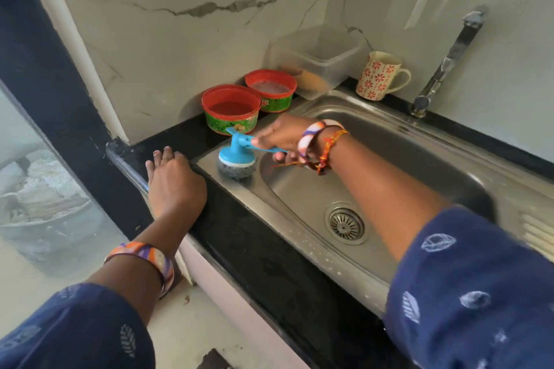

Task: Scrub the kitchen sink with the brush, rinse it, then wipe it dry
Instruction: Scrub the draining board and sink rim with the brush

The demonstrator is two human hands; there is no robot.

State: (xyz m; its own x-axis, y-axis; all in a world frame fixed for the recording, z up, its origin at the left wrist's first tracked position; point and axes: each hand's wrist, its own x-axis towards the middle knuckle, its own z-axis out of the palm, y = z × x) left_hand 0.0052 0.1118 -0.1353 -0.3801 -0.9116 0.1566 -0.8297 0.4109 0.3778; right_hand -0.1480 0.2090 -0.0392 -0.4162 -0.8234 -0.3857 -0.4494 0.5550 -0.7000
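A stainless steel sink (302, 189) is set in a black counter, with a round drain strainer (346, 225) in its basin. My right hand (284, 136) is shut on the handle of a blue brush (236, 153). The brush's steel-wool head presses on the sink's flat left rim near the back corner. My left hand (175, 178) rests flat on the counter's left corner, fingers spread, holding nothing. A chrome tap (443, 69) rises at the back right, and no water runs from it.
Two red-rimmed green tubs (230, 112) (271, 90) stand on the black counter (260, 252) behind the brush. A clear plastic box (317, 61) and a flowered mug (379, 75) sit along the marble wall. A window lies at the left.
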